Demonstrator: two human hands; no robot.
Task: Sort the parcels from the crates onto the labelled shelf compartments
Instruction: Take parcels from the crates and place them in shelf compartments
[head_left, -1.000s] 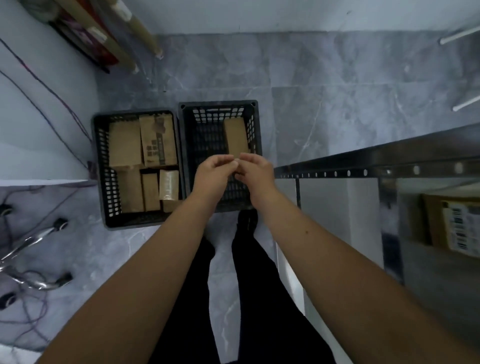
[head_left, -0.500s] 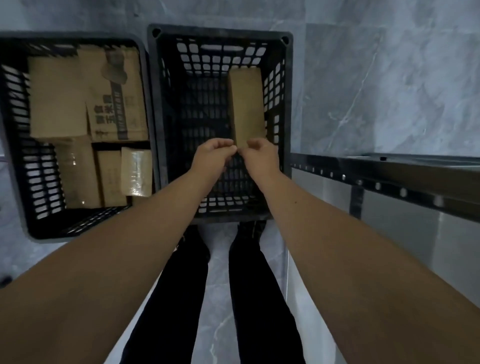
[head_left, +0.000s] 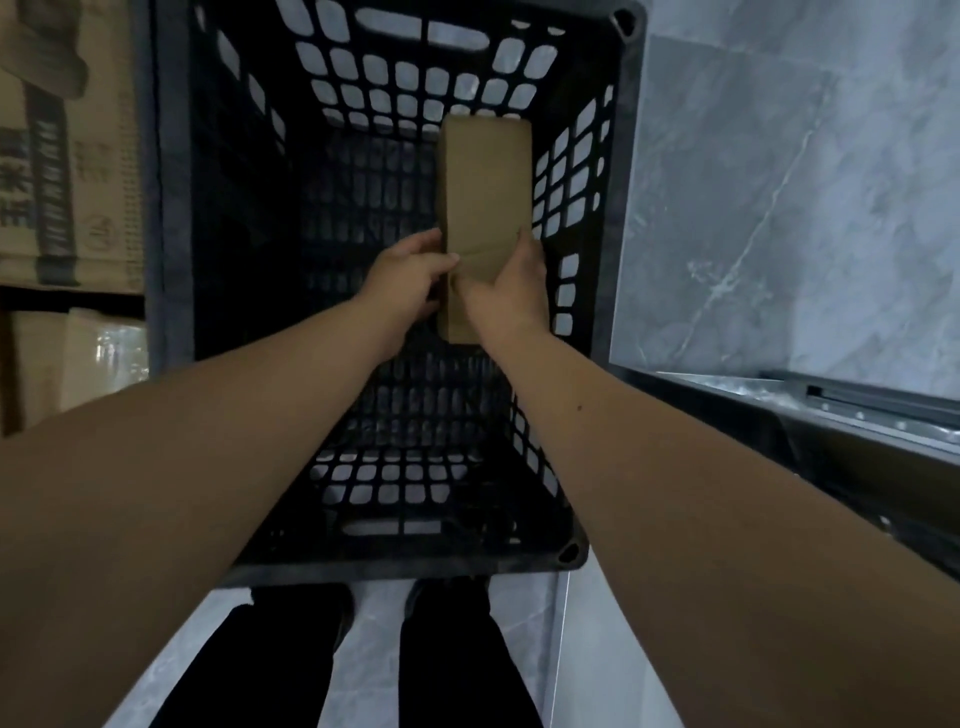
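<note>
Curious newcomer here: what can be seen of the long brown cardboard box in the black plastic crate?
The long brown cardboard box is plain, narrow and closed, no label showing on top, a faint crease across its near end. It lies lengthwise in the black plastic lattice crate, near its right wall. The left hand and right hand grip its near end from either side. Whether it is lifted cannot be told.

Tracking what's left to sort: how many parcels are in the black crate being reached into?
1: a long brown cardboard parcel near the right wall of the black plastic crate, its near end gripped by the left hand and right hand. Forearms hide some crate floor.
</note>
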